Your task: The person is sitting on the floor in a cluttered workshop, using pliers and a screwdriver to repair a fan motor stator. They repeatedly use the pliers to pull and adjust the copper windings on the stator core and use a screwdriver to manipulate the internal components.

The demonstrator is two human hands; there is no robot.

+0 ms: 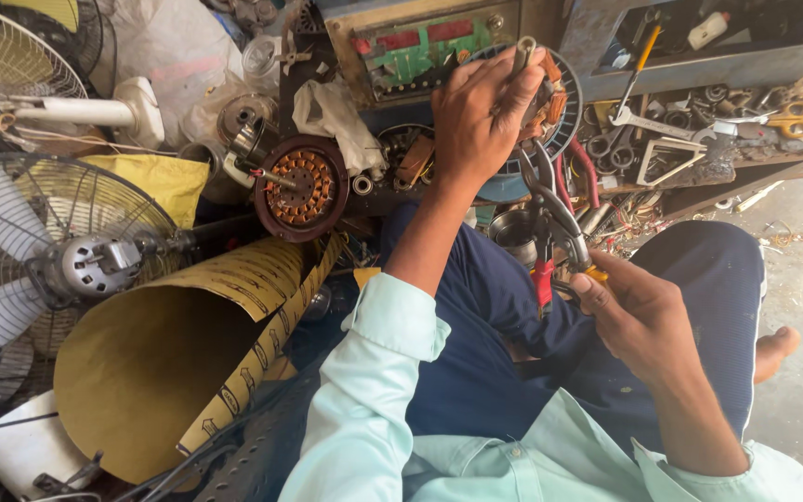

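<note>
Gripping a pair of pliers by the handles, the right hand is closed round them, their nose pointing up at the motor stator further out. The left hand clamps over that wound stator, pinching a pale sleeve at its top. The work looks mid-way through dressing the winding leads; the next move calls for a steady, fine nip. The pliers' tips hide behind the left hand

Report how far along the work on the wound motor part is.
Done: a second stator lies apart, bare, copper showing. In hand: the left hand steadies the wound stator; the right hand works pliers at it. Left: its windings look unfinished, though the hand hides much.
</note>
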